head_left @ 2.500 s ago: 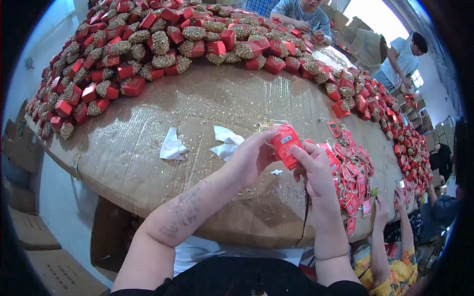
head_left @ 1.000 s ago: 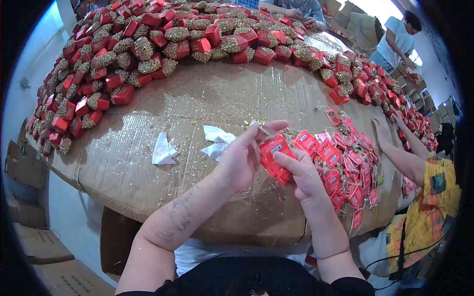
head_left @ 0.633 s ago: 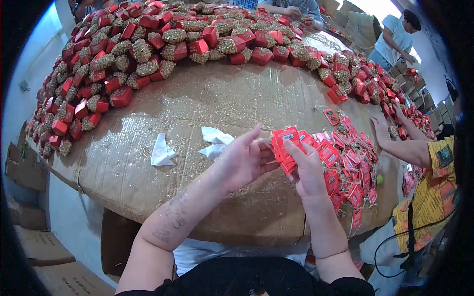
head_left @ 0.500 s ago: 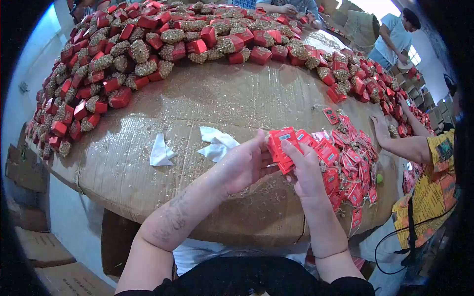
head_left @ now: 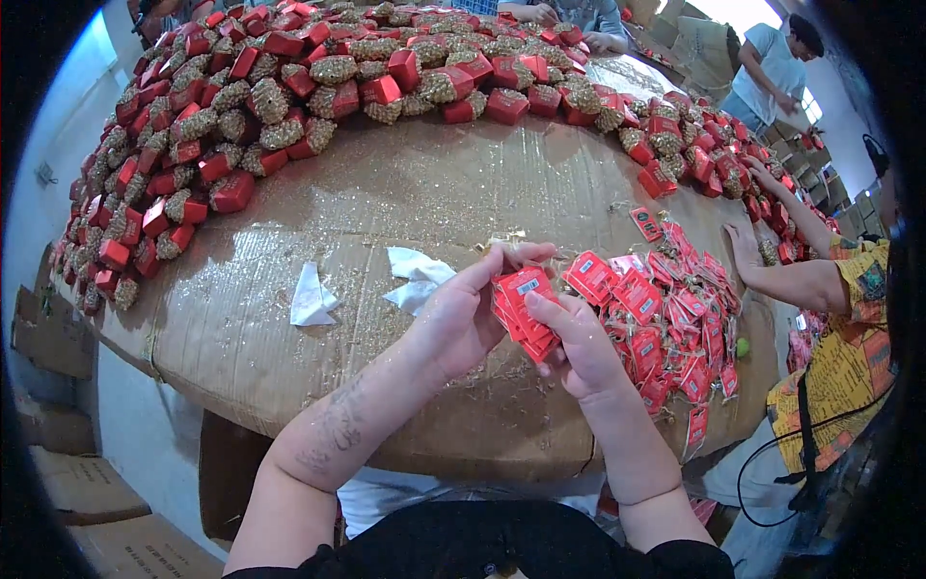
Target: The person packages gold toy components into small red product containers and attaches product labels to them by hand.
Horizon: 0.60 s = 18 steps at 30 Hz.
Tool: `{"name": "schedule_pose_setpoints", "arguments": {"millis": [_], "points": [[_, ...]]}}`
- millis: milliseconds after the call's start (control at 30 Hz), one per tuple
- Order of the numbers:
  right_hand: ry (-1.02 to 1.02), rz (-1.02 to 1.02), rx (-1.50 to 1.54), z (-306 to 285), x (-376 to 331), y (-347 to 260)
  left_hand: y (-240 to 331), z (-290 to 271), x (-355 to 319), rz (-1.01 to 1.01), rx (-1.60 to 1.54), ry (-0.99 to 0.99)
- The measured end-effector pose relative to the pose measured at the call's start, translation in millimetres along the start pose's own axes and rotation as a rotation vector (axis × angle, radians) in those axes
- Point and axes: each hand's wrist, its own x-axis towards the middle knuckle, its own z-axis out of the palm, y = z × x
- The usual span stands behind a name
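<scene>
Between my hands, over the front of the cardboard-covered table, is a small stack of red tags. My right hand pinches the stack from the right, thumb on top. My left hand wraps it from the left, fingers curled behind the far end, where thin golden strings stick out. A loose heap of similar red tags with strings lies just right of my right hand. Left of my left hand are two folded white papers or cloths.
A long pile of golden pine cones with red boxes curves around the table's far side. Glitter covers the cardboard tabletop. At right, a co-worker's arm in a yellow sleeve rests near the pile. Other people stand farther back.
Both hands have drawn the tag stack slightly left, away from the heap. My left fingers have curled over its far end, and golden strings now show there.
</scene>
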Motion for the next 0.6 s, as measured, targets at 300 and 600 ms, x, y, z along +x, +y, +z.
{"name": "schedule_pose_setpoints", "arguments": {"millis": [300, 600], "points": [[-0.117, 0.096, 0.044, 4.5, -0.3, 1.4, -2.9, -8.0, 1.5, 0.263, -0.123, -0.100], [0.230, -0.813, -1.014, 23.2, -21.8, -31.2, -9.6, -5.1, -16.3, 0.480, 0.830, 0.002]]}}
